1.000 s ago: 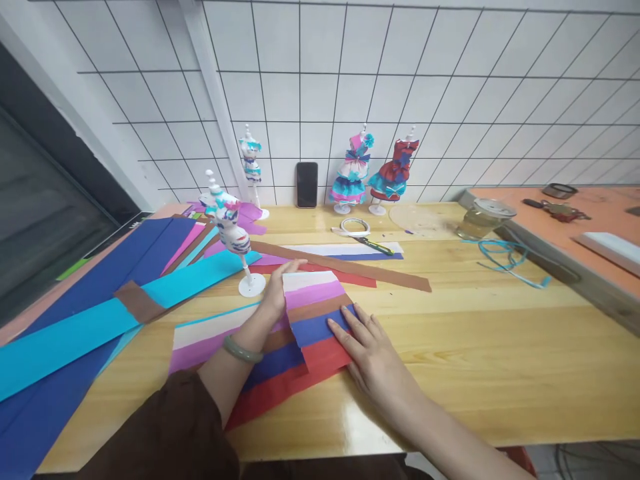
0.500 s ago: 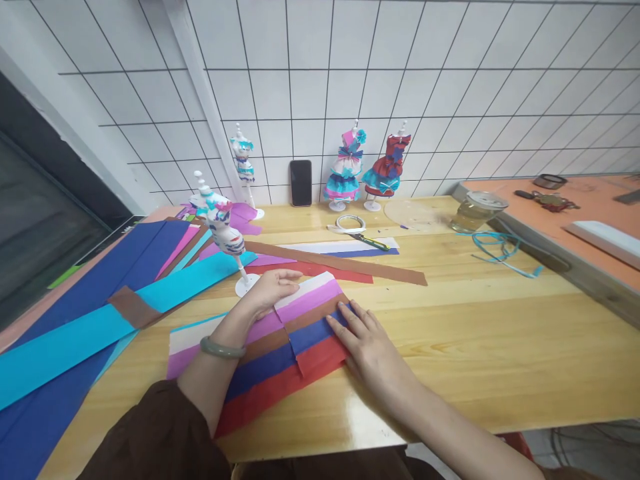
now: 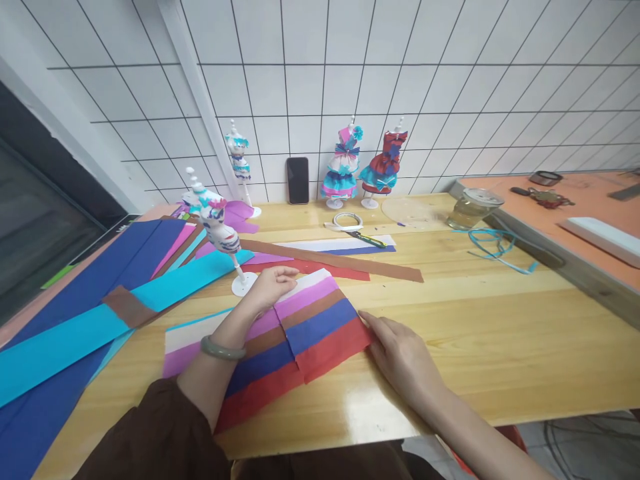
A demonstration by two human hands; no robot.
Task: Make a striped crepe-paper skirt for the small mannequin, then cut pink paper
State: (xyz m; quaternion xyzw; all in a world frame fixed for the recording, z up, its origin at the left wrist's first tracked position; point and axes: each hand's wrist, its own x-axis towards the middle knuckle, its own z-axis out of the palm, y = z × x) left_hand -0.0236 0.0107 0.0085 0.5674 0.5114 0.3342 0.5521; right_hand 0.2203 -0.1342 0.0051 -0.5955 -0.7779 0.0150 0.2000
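One flat, many-coloured striped paper sheet [image 3: 314, 333] lies near six o'clock. Left hand [image 3: 273, 288], fingers together, rests at its twelve; right hand [image 3: 395, 343] touches its three, pinch unclear. Best keep colours lined up.

No text or number is legible; the white marks [image 3: 123, 228] on a black item [image 3: 111, 235] are too small to read.

Right fingers [image 3: 379, 327] from atop striped paper [image 3: 320, 327] to its right edge.
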